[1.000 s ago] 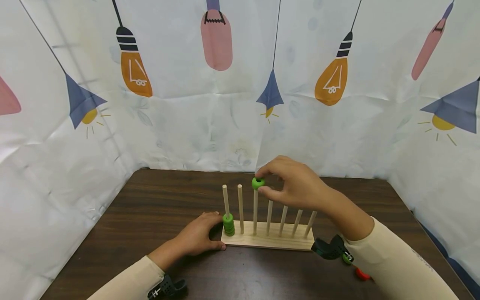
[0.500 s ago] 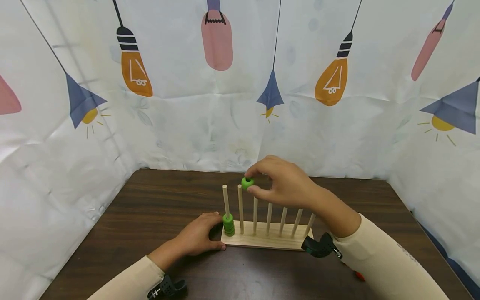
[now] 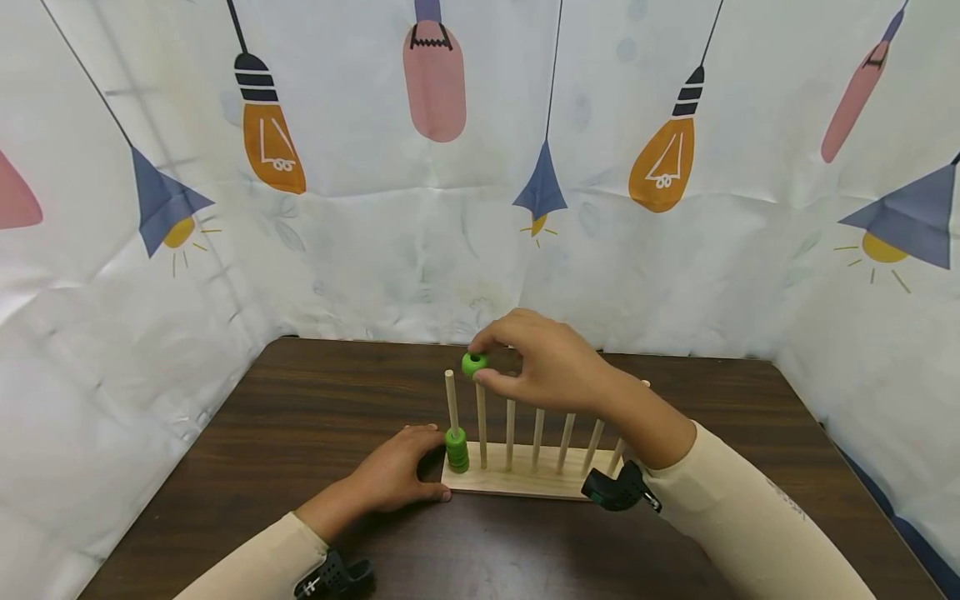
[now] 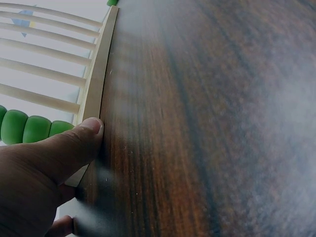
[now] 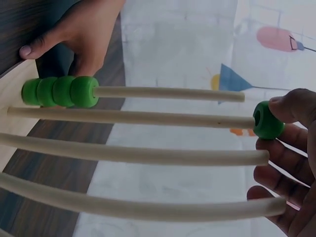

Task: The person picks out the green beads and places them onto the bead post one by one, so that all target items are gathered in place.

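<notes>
My right hand (image 3: pixel 558 367) pinches a green bead (image 3: pixel 469 367) between thumb and fingers at the top of the second peg (image 3: pixel 482 425) from the left. In the right wrist view, the hole of this bead (image 5: pixel 269 124) faces the peg's tip, right at it. My left hand (image 3: pixel 397 471) grips the left end of the wooden peg rack (image 3: pixel 525 482), its thumb (image 4: pixel 84 136) along the front edge of the base. Several green beads (image 3: pixel 457 452) are stacked at the bottom of the leftmost peg, beside that hand. The pegs to the right carry no beads.
The rack stands on a dark wood-grain table (image 3: pixel 322 400). A white curtain (image 3: pixel 360 250) printed with lamps and bulbs hangs behind. Each wrist bears a black camera mount (image 3: pixel 618 490). In the left wrist view, a bit of green (image 4: pixel 112 2) shows past the rack's far end.
My right hand has carried the green bead left, from over the third peg to the top of the second. The forearm now covers the loose green and red pieces. My left hand stays put.
</notes>
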Motion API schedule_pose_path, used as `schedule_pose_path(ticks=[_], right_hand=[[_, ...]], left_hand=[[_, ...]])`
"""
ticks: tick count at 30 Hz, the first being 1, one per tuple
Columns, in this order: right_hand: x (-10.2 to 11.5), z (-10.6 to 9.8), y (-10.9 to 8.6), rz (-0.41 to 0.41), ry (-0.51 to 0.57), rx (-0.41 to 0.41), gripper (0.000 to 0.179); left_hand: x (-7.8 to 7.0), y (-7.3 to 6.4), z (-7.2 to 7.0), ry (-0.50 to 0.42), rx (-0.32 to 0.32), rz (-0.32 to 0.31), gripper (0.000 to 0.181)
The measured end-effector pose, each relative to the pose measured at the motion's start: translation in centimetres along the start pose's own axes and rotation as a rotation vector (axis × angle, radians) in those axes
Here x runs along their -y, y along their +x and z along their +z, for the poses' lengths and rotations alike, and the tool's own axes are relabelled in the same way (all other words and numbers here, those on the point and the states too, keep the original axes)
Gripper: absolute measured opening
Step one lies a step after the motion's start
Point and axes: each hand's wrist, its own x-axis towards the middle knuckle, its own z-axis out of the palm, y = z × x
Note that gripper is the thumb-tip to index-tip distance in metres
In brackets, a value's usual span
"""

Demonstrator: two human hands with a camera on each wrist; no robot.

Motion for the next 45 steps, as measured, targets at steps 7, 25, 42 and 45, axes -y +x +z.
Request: schedule_pose_path(ticks=[7, 25, 42, 45], right_hand=[[0.4, 0.5, 0.9, -0.005, -0.001, 0.028, 0.021], [1.0, 1.5, 2.0, 0.017, 0.007, 0.052, 0.021], [0.5, 0.3, 0.5, 0.094, -0.042, 0.1, 0.027], [0.1, -0.4, -0.2, 0.111, -0.058, 0.087, 0.026]], left_hand=[[-0.1, 0.0, -0.1, -0.001, -0.002, 0.012, 0.069], [-0.1, 0.1, -0.1, -0.012, 0.012, 0.012, 0.067], [-0.1, 0.0, -0.2, -0.01, -0.006, 0.012, 0.07], [-0.1, 0.0, -0.1, 0.003, -0.006, 0.001, 0.07]])
